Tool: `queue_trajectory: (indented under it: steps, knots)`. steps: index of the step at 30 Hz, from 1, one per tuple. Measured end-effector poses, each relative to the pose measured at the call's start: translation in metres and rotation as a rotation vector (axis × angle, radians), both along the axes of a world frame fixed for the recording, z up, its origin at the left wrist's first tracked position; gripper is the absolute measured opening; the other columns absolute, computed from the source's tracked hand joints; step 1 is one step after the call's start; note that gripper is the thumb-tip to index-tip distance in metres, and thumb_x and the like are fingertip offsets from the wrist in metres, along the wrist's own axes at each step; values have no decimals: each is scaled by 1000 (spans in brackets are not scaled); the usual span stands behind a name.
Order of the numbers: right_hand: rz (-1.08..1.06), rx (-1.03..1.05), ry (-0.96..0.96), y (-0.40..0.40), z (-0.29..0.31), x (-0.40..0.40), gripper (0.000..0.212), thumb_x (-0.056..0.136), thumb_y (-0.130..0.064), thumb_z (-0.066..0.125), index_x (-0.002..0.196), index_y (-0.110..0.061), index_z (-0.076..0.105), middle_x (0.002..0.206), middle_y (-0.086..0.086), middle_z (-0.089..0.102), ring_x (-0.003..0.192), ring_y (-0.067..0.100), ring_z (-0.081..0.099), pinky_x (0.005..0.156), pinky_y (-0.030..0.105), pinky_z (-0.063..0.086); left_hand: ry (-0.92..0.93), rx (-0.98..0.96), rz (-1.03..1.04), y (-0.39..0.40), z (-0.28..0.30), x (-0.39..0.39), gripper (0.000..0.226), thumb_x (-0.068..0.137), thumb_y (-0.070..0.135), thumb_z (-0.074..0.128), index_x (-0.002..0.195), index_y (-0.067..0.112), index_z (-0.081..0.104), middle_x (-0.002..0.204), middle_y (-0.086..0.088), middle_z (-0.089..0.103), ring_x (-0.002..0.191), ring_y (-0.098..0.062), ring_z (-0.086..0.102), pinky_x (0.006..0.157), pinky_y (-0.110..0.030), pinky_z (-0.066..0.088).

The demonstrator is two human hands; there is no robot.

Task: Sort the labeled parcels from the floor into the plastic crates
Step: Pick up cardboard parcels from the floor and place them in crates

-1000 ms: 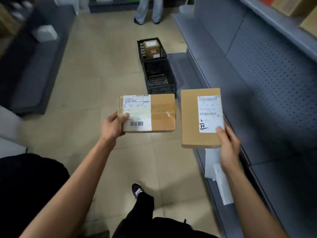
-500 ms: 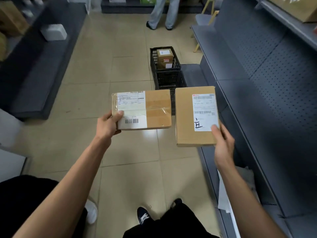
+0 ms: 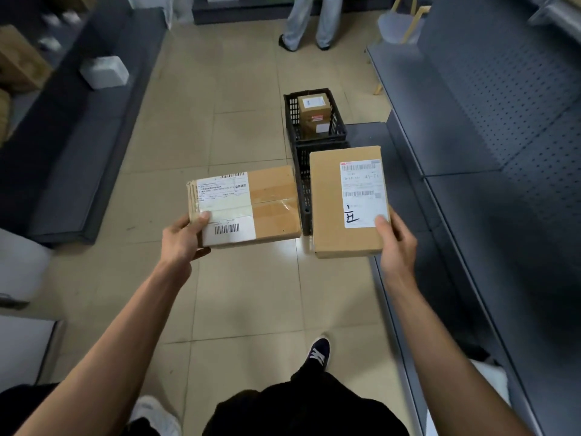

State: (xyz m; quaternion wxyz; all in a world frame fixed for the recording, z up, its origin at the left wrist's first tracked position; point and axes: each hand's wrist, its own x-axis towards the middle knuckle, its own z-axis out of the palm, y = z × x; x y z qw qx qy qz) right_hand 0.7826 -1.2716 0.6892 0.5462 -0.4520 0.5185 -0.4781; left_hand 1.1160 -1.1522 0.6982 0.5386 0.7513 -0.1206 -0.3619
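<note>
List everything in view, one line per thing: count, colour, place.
held parcels: two, brown with white labels, one in each hand
crates: two, black, on the floor ahead, far one holding brown parcels, near one partly hidden
white box: one, on the dark left shelf
shelving: grey, along the right
standing person: one, pale trousers, far end
chair: one, pale, far right
shoe: one, dark, on the floor tiles
hands: two, each gripping a parcel's near corner

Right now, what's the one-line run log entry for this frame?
left hand: grips taped parcel | right hand: grips upright parcel | far crate: holds parcels | near crate: mostly hidden | stage: carrying
</note>
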Motion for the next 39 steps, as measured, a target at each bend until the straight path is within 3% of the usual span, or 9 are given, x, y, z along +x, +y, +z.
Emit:
queue_trajectory:
  steps: [3, 8, 15, 17, 20, 22, 29, 35, 39]
  knots:
    - [39, 17, -4, -41, -6, 24, 33, 101, -20, 61, 134, -20, 67, 118, -6, 75, 106, 11, 71, 88, 26, 58, 8, 4, 36, -28, 0, 13, 8, 97, 30, 69, 98, 23, 72, 93, 2, 77, 87, -18, 71, 93, -53, 58]
    - [38, 37, 5, -99, -14, 66, 33, 101, -19, 61, 133, -18, 67, 113, -10, 76, 104, 11, 71, 85, 24, 58, 21, 22, 62, -69, -6, 50, 8, 98, 30, 68, 100, 23, 71, 95, 0, 77, 89, -21, 71, 93, -53, 58]
    - [68, 45, 99, -181, -36, 151, 34, 100, -23, 62, 133, -18, 67, 117, -5, 75, 100, 7, 69, 84, 21, 56, 47, 60, 95, -126, -35, 147, 9, 97, 31, 68, 97, 23, 71, 80, 8, 76, 78, -16, 69, 88, -49, 57]
    - [43, 62, 109, -203, -42, 177, 36, 97, -28, 65, 132, -19, 69, 116, -7, 75, 100, 7, 69, 89, 28, 56, 41, 51, 77, -145, -37, 176, 10, 97, 32, 66, 97, 24, 72, 82, 6, 75, 79, -18, 68, 86, -46, 57]
    - [23, 125, 102, -234, -51, 212, 48, 86, -44, 70, 128, -22, 70, 119, -2, 75, 113, 23, 68, 102, 48, 52, 11, 42, 34, -175, -33, 216, 13, 98, 32, 65, 102, 24, 73, 88, 1, 74, 82, -21, 67, 79, -42, 55]
    - [20, 133, 100, -251, -56, 234, 52, 83, -49, 71, 128, -23, 70, 121, -1, 74, 120, 29, 65, 106, 54, 49, -13, 28, 14, -197, -28, 238, 12, 98, 31, 64, 101, 25, 74, 88, 0, 73, 80, -20, 65, 76, -39, 52]
    - [5, 213, 46, -303, -66, 306, 46, 88, -43, 69, 129, -23, 69, 117, -3, 75, 113, 25, 69, 99, 44, 54, -16, 42, 7, -268, -26, 300, 9, 99, 31, 64, 97, 29, 73, 87, 2, 73, 79, -20, 65, 77, -39, 52]
    - [-50, 253, 27, -374, -86, 344, 35, 99, -30, 63, 130, -17, 69, 111, -4, 76, 104, 20, 68, 83, 34, 55, 11, 105, -41, -358, -46, 343, 14, 100, 31, 65, 110, 25, 73, 80, 11, 74, 76, -16, 67, 75, -39, 56]
    - [-38, 263, 17, -442, -98, 360, 48, 93, -43, 64, 136, -21, 65, 120, 0, 73, 113, 27, 68, 96, 47, 56, -16, 122, -87, -433, -49, 370, 14, 100, 28, 65, 111, 26, 73, 81, 10, 77, 76, -16, 68, 73, -37, 54]
